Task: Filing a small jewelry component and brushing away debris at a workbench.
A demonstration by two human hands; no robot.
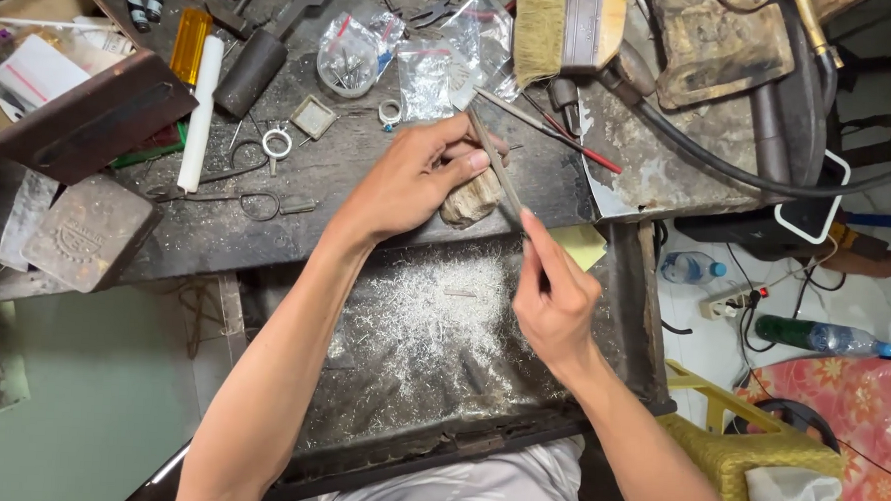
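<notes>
Filing step, I'd say — your right hand (555,303) grips the file (496,165), left hand (414,179) pinches a small workpiece, barely visible, against the wooden peg (473,198). Next stroke needs steady pressure.

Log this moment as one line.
left hand: pressed on wooden peg | right hand: holding file | file: slanted across peg | tray: metal filings

Our right hand (555,303) grips a slim metal file (496,166), laid across the wooden peg (473,198). Our left hand (414,179) pinches there above the filings tray (417,329).
</notes>
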